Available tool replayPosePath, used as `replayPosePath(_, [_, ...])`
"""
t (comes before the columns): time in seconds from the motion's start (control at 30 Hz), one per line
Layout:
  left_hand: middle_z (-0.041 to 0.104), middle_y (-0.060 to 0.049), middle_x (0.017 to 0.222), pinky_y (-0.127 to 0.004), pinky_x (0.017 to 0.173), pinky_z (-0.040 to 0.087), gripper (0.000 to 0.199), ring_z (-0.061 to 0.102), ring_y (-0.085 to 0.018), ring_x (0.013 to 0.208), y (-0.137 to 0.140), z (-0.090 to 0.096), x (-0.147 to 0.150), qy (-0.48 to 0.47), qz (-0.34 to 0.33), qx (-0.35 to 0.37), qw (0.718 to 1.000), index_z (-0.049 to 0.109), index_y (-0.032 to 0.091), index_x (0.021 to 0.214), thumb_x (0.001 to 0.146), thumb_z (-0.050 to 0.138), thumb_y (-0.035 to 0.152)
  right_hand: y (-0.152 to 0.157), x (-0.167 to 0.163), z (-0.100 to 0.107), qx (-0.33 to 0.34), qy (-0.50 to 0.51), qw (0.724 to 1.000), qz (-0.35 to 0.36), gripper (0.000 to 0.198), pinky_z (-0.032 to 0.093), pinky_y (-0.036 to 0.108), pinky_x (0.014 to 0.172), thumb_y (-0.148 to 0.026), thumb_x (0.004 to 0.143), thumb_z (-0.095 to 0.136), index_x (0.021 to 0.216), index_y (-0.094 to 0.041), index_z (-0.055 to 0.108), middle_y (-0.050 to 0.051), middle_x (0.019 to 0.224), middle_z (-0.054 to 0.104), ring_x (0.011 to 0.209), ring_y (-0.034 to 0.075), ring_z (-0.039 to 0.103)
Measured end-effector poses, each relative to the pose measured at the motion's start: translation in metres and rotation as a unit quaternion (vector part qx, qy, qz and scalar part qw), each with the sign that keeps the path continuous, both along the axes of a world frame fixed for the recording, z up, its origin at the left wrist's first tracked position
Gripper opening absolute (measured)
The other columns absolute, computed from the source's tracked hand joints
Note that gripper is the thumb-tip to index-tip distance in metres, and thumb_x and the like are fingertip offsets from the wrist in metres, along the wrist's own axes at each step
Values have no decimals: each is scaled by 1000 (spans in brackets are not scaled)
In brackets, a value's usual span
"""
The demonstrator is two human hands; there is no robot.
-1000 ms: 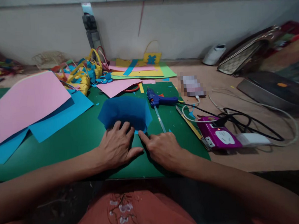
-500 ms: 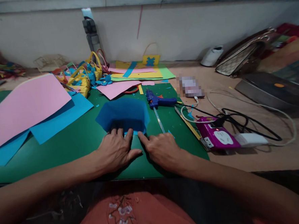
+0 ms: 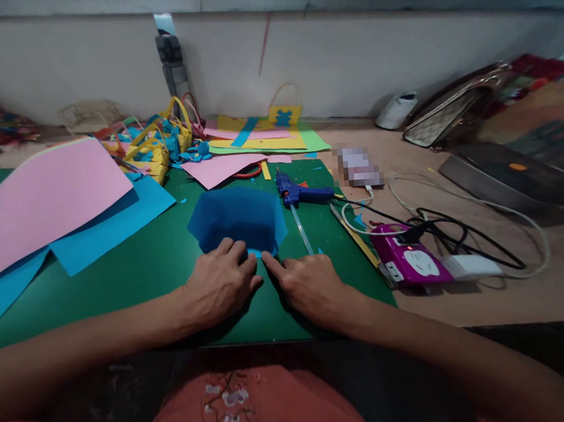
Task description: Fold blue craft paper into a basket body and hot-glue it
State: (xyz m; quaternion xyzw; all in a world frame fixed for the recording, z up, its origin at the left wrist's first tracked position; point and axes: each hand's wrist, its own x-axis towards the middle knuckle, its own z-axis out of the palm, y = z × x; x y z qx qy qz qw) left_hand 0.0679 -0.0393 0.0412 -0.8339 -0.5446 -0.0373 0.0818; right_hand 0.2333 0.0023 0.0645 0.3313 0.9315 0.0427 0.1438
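Observation:
A blue sheet (image 3: 237, 217), paper or felt, stands curved up from the green mat with its near edge low in front of me. On that near edge rests my left hand (image 3: 224, 278), its fingers bent over the sheet and the thumb out to the right; the fingertips are partly hidden. My right hand (image 3: 310, 285) presses the near right part of the edge with a stretched index finger, the other fingers curled under. Just right of the sheet lies a blue hot glue gun (image 3: 304, 192) with a clear glue stick (image 3: 302, 231) in it.
The green mat (image 3: 137, 271) bears pink paper (image 3: 56, 193) and blue paper (image 3: 115, 224) at left. Small yellow and blue paper baskets (image 3: 154, 155) stand behind. Right are a yellow-edged cutter or ruler (image 3: 360, 241), a purple power socket (image 3: 411, 257), cables and a phone (image 3: 359, 167).
My left fingers have curled in and shifted slightly right along the sheet's near edge. The sheet's left side has moved a little right. My right index finger stays on the edge.

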Motion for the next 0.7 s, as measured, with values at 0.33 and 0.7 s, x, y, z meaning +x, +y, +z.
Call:
replayPosePath(0.33, [54, -10, 98, -33, 59, 46, 30, 50, -26, 90, 7, 4, 2, -2, 21, -25, 999, 59, 21, 101, 91, 37, 39, 0, 1, -2, 1, 0, 1000, -6, 48, 34, 28, 49, -15, 85, 37, 132, -18, 39, 10, 81, 70, 70, 24, 66])
replayPosePath(0.7, [42, -13, 124, -36, 62, 48, 37, 57, -24, 89, 23, 9, 6, 5, 131, -107, 986, 42, 24, 125, 89, 33, 20, -1, 5, 0, 3, 4, 1000, 9, 48, 32, 28, 47, -13, 86, 34, 133, -17, 40, 11, 80, 69, 69, 23, 65])
